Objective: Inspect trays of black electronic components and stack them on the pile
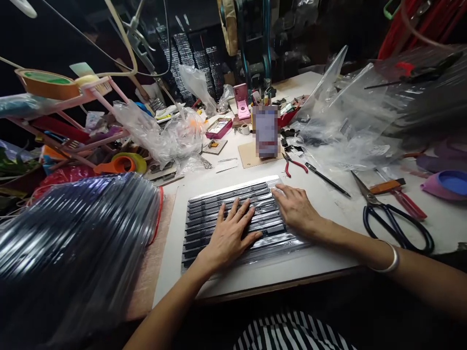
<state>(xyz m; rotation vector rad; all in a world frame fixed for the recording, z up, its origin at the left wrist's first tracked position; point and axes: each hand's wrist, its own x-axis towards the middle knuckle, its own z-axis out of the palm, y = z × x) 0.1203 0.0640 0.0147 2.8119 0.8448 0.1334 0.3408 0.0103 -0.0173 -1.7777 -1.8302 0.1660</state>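
A flat clear plastic tray or pack lies on the white table in front of me, filled with rows of long black strips that have fine teeth or pins; I cannot make out their exact kind. My left hand rests flat over its middle with the fingers spread. At the right end, my right hand touches the pack's edge, its fingers together and the fingertips on the clear plastic. A bangle circles the right forearm. What lies under both palms is hidden.
A tall stack of similar packs stands at the left. To the right lie large scissors, a black pen and red-handled pliers. Loose plastic bags, a phone and an orange tape dispenser sit farther back.
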